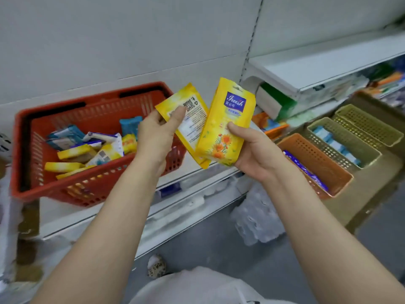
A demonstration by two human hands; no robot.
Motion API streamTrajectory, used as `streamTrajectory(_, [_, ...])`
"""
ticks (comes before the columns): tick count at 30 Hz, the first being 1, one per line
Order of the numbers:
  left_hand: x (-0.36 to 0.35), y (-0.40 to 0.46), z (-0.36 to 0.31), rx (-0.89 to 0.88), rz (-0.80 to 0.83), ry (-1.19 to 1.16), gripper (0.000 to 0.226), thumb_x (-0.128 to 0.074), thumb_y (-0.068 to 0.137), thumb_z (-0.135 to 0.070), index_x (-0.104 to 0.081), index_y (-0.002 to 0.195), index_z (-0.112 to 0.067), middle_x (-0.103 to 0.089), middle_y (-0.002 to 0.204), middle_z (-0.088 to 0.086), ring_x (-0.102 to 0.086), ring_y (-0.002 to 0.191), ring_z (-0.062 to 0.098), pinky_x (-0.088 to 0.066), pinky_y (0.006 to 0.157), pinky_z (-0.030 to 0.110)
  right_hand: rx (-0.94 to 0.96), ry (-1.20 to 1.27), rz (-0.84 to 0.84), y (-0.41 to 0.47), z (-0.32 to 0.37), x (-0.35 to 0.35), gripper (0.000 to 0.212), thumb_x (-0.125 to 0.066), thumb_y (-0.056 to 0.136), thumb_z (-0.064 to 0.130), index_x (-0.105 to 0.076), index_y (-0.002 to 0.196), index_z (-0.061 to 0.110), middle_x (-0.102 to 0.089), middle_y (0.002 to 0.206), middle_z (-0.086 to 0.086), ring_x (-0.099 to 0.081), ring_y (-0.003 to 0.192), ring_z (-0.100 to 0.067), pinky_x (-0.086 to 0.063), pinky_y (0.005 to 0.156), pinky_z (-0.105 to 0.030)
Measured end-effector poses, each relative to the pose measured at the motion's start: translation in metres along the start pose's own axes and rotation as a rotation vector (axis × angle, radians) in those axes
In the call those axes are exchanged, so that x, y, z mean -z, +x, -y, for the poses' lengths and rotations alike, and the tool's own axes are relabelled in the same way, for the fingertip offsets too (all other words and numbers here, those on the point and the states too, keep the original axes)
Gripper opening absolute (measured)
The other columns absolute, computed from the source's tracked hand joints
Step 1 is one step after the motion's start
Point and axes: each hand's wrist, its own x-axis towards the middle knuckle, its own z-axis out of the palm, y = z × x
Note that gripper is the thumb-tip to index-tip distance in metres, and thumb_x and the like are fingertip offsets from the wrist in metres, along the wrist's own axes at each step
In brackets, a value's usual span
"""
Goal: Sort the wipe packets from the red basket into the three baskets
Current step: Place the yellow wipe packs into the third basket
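My left hand (158, 137) grips a yellow wipe packet (192, 119) with its printed back toward me. My right hand (252, 150) holds a second yellow packet (225, 128), front side showing orange flowers and a blue label. Both packets are raised side by side, overlapping, in front of the shelf. The red basket (92, 187) on the left holds several yellow, blue and white packets. To the right stand three small baskets: an orange one (324, 159) with a purple packet (306, 170), a tan one (350, 148) with light-blue packets, and a far tan one (370, 123) whose inside looks bare.
The baskets rest on a white store shelf (197, 194); the three small ones sit on a brown stool or crate (372, 194). An upper white shelf (317, 69) juts out at the right with stocked goods beneath. Wrapped packs (256, 218) lie on the grey floor below.
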Motion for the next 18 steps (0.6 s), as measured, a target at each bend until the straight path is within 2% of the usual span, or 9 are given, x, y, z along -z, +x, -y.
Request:
streamTrajectory(3, [-0.066,-0.048,0.013,0.059,0.094,0.097,0.013,-0.069,0.091,-0.034,-0.068,0.090,-0.021,-0.066,0.073,-0.006,-0.056,0.049,0.007,-0.040,0.044,0.018,0.060,0.022,-0.095,-0.062,0.014,0.064,0.045,-0.056,0.091,0.015,-0.053,0.136,0.008,-0.065,0.128,-0.016,-0.065,0.112,-0.033,-0.056,0.086,-0.052])
streamTrajectory(5, [-0.110,-0.080,0.024,0.093,0.171,0.124,0.015,-0.069,0.091,-0.035,-0.067,0.092,-0.020,-0.067,0.074,0.001,-0.051,0.041,0.011,-0.034,0.037,0.020,0.067,0.050,-0.172,-0.105,0.017,0.106,0.052,-0.058,0.089,0.016,-0.051,0.139,0.007,-0.064,0.130,-0.016,-0.065,0.114,-0.033,-0.056,0.089,-0.052])
streamTrajectory(6, [-0.132,-0.096,0.030,0.112,0.207,0.116,0.015,-0.069,0.091,-0.033,-0.067,0.096,-0.019,-0.070,0.078,0.003,-0.056,0.042,0.013,-0.039,0.037,0.021,0.072,0.069,-0.206,-0.126,0.018,0.125,0.052,-0.057,0.089,0.017,-0.051,0.139,0.007,-0.064,0.130,-0.016,-0.065,0.114,-0.033,-0.055,0.090,-0.053])
streamTrajectory(8, [-0.172,-0.129,0.040,0.159,0.266,0.060,0.016,-0.068,0.092,-0.026,-0.067,0.103,-0.015,-0.073,0.086,0.009,-0.068,0.052,0.017,-0.054,0.047,0.025,0.084,0.124,-0.249,-0.165,0.018,0.163,0.047,-0.054,0.091,0.016,-0.053,0.138,0.008,-0.064,0.130,-0.016,-0.065,0.113,-0.033,-0.053,0.094,-0.054])
streamTrajectory(10, [-0.207,-0.156,0.050,0.180,0.334,0.026,0.016,-0.067,0.093,-0.027,-0.066,0.100,-0.012,-0.073,0.091,0.011,-0.072,0.064,0.020,-0.060,0.060,0.024,0.105,0.209,-0.280,-0.199,0.019,0.198,0.040,-0.050,0.095,0.015,-0.056,0.134,0.009,-0.065,0.128,-0.015,-0.065,0.111,-0.032,-0.052,0.095,-0.054])
streamTrajectory(13, [-0.252,-0.181,0.063,0.259,0.472,0.064,0.047,-0.054,0.095,-0.051,-0.071,0.098,-0.007,-0.075,0.096,0.013,-0.074,0.083,0.024,-0.061,0.072,0.030,0.160,0.314,-0.330,-0.239,0.024,0.245,0.039,-0.048,0.096,0.018,-0.057,0.133,0.009,-0.066,0.127,-0.015,-0.066,0.112,-0.032,-0.052,0.095,-0.054])
streamTrajectory(15, [-0.280,-0.186,0.070,0.304,0.554,0.140,0.068,-0.039,0.093,-0.067,-0.076,0.087,-0.010,-0.076,0.095,0.012,-0.073,0.086,0.020,-0.058,0.071,0.031,0.178,0.325,-0.376,-0.258,0.028,0.271,0.042,-0.050,0.094,0.019,-0.057,0.134,0.008,-0.063,0.131,-0.016,-0.061,0.120,-0.034,-0.048,0.100,-0.055])
streamTrajectory(16, [-0.294,-0.187,0.076,0.291,0.573,0.187,0.069,-0.038,0.093,-0.069,-0.077,0.077,-0.014,-0.076,0.092,0.009,-0.071,0.083,0.016,-0.056,0.069,0.029,0.184,0.318,-0.403,-0.266,0.029,0.284,0.043,-0.051,0.093,0.019,-0.058,0.133,0.009,-0.062,0.132,-0.016,-0.059,0.122,-0.035,-0.047,0.101,-0.055])
streamTrajectory(18, [-0.323,-0.188,0.088,0.187,0.601,0.293,0.051,-0.055,0.092,-0.060,-0.075,0.067,-0.020,-0.076,0.090,-0.002,-0.068,0.083,0.008,-0.050,0.074,0.029,0.203,0.303,-0.446,-0.277,0.033,0.307,0.044,-0.053,0.091,0.019,-0.058,0.133,0.009,-0.062,0.133,-0.016,-0.057,0.124,-0.036,-0.046,0.103,-0.056])
